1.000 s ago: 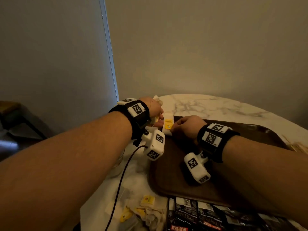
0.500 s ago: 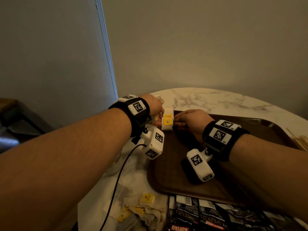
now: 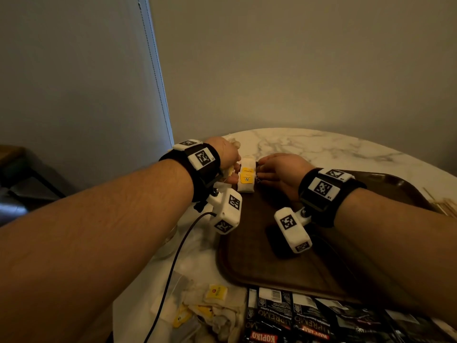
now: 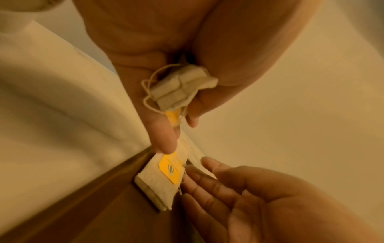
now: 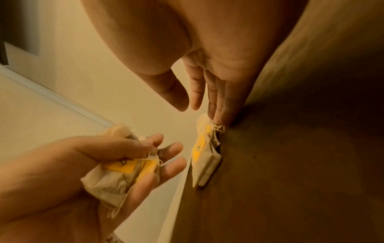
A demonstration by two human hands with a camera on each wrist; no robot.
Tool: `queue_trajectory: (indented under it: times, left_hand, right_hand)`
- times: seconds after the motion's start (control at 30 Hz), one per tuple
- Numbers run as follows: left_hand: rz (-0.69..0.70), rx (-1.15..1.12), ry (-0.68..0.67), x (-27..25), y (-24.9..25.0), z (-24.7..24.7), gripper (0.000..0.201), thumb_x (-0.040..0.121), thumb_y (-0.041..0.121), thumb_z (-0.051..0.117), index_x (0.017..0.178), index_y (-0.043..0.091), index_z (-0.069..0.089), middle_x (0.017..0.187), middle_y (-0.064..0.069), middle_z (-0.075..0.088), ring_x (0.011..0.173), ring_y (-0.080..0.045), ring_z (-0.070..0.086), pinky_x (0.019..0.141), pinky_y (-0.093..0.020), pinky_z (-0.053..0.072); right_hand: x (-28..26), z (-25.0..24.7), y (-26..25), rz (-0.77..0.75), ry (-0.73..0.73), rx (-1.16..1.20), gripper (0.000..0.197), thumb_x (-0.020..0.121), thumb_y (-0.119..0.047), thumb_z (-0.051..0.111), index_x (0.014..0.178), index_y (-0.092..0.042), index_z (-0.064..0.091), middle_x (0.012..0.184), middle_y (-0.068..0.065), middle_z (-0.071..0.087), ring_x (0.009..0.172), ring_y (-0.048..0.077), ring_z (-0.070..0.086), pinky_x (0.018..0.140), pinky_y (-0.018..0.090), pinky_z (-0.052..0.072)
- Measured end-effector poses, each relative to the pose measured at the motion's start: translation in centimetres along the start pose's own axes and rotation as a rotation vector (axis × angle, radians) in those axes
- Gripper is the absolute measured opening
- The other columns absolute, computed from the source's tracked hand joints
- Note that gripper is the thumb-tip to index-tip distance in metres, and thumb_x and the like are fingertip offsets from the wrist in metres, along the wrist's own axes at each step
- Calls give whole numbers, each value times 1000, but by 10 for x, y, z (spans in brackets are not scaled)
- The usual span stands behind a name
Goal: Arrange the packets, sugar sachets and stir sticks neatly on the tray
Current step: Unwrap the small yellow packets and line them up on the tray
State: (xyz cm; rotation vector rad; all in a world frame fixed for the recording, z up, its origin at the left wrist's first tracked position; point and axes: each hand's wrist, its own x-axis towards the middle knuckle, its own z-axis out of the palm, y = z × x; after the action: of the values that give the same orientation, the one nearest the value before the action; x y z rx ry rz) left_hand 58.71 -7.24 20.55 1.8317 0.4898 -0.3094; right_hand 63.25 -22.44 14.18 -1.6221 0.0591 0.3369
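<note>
A small stack of tea bags (image 3: 246, 178) with a yellow tag on top lies at the far left corner of the brown tray (image 3: 259, 268). My left hand (image 3: 233, 172) sits just left of the stack and grips a crumpled bunch of tea bags (image 4: 180, 87), also seen in the right wrist view as the bunch of tea bags (image 5: 116, 177). One left fingertip touches the stack (image 4: 160, 182). My right hand (image 3: 259, 169) has straight fingers that touch the stack's right edge (image 5: 204, 157) and holds nothing.
Black coffee packets (image 3: 284, 318) lie in a row at the tray's near edge. Loose tea bags (image 3: 212, 300) are piled at the front left. Wooden stir sticks (image 3: 442, 204) lie at the far right on the marble table (image 3: 321, 147). A cable hangs from my left wrist.
My right hand has uncurled from over the stack and now lies with straight fingers against its right side. My left hand has stayed beside the stack with its bunch.
</note>
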Motion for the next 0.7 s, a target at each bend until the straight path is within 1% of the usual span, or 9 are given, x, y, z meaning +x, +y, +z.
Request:
queue_trajectory:
  times: [0.03,0.1,0.17,0.33,0.43,0.5,0.53,0.63,0.7]
  left_hand:
    - [10,-12,0,-4,1,-1,26,111,13,43,131,6,56,113,-15,66,84,-27,67,70,-37,59]
    - [38,-16,-23,-15,2,-4,22,111,17,45,129,8,53,119,-14,68,76,-23,66,62,-30,55]
    - [110,-42,-54,-27,2,-5,18,108,20,52,120,7,56,111,-11,73,70,-18,66,59,-26,51]
    - [269,-91,-220,-57,-1,-6,27,99,13,63,125,17,57,97,-12,77,64,-16,70,48,-22,45]
    - [317,-95,-339,-73,-7,-4,32,101,9,59,130,20,52,92,-10,74,65,-18,68,44,-21,45]
    - [349,-49,-370,-81,-13,-3,26,101,8,58,124,20,55,90,-9,75,66,-18,68,44,-20,45]
    - [362,-19,-374,-84,-16,-3,23,101,6,58,121,17,56,88,-8,75,66,-17,68,45,-20,44]
    - [380,39,-395,-89,-26,-2,24,100,3,59,121,12,56,87,-7,75,64,-18,70,43,-20,45]
    - [385,47,-406,-91,-31,0,25,99,3,60,123,11,56,89,-7,75,66,-19,70,44,-21,46]
  right_hand:
    - [-4,0,-4,4,8,-9,33,96,-4,59,128,-1,62,116,12,67,103,25,68,94,41,59]
    - [-16,-3,-15,-20,36,-44,21,97,-6,59,116,-9,68,115,9,70,106,24,68,94,40,57]
    - [-33,-7,-29,-104,12,-61,15,97,-10,62,107,-15,72,114,8,72,110,26,69,90,39,57]
    - [-86,-16,-63,-346,-145,-110,20,93,-28,72,111,-19,76,115,5,74,114,25,67,95,46,57]
    - [-112,-18,-70,-423,-190,-232,20,88,-28,77,103,-15,76,104,5,76,94,19,71,84,36,60]
    - [-120,-18,-68,-424,-219,-220,19,91,-20,74,105,-7,75,99,7,75,83,14,71,72,25,59]
    - [-123,-18,-67,-420,-241,-208,18,93,-17,72,106,-5,74,99,8,76,84,15,72,72,24,59]
    - [-125,-19,-62,-437,-238,-281,8,92,-11,72,97,-5,75,102,17,76,92,25,72,88,38,60]
    - [-126,-20,-61,-429,-213,-273,4,91,-8,72,91,-7,75,99,18,75,92,27,70,91,42,59]
